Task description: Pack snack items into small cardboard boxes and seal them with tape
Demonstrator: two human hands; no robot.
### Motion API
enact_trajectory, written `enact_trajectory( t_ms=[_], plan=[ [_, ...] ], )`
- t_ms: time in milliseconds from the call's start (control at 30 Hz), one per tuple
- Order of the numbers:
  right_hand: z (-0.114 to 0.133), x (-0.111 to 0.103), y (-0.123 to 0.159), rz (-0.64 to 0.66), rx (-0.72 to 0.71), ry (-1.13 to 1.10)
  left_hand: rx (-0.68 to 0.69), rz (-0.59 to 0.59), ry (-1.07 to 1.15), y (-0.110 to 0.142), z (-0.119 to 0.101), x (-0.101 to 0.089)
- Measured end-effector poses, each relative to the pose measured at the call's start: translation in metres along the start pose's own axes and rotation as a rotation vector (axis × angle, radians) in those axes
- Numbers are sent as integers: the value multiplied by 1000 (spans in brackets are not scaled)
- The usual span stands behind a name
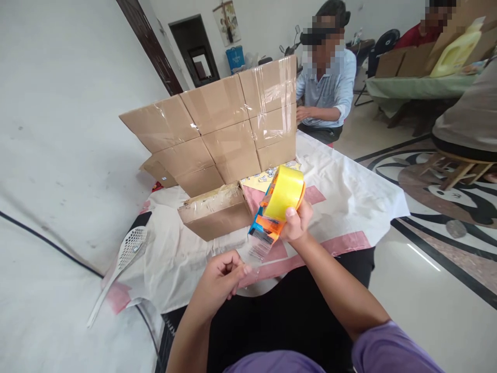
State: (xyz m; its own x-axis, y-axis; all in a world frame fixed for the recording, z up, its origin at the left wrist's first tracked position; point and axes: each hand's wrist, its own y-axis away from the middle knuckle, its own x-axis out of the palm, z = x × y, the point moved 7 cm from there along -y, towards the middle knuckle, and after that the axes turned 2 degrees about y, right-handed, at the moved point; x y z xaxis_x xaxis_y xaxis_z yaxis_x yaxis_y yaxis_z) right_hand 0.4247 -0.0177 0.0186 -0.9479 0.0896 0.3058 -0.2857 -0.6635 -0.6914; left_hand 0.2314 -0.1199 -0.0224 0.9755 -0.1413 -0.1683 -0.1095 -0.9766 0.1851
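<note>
My right hand (298, 221) grips a tape dispenser (267, 225) in orange and blue, loaded with a large yellow roll of tape (285, 194). From the dispenser's lower end a strip of clear tape (261, 247) runs down towards my left hand (223, 280). The left fingers are curled and pinched together at the strip's end, over the table's near edge. Just beyond my hands lies a small cardboard box (219, 220) with tape on its rough upper side. Behind it stands a large cardboard piece (229, 127), creased into panels and covered with shiny tape.
A pale cloth with pink patches (341, 186) covers the table. At the left edge lies a white slotted skimmer (130, 251). Across the table sits a person in a light blue shirt (330, 77). Farther right, another table (411, 88) bears boxes and a yellow jug (458, 49).
</note>
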Motion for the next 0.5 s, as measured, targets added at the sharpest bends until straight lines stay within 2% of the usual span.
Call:
enact_trajectory(
  t_ms=[133, 233, 333, 500],
  plan=[
    [-2, 12, 4, -46, 284, -196, 10, 7, 9, -5, 2, 2],
    [-5, 28, 12, -8, 475, -352, 20, -14, 10, -8, 7, 2],
    [-10, 37, 18, 30, 571, -469, 41, -35, -12, -7, 10, -1],
    [-14, 41, 26, -12, 736, -504, 80, -84, -61, -4, 9, -4]
  ],
)
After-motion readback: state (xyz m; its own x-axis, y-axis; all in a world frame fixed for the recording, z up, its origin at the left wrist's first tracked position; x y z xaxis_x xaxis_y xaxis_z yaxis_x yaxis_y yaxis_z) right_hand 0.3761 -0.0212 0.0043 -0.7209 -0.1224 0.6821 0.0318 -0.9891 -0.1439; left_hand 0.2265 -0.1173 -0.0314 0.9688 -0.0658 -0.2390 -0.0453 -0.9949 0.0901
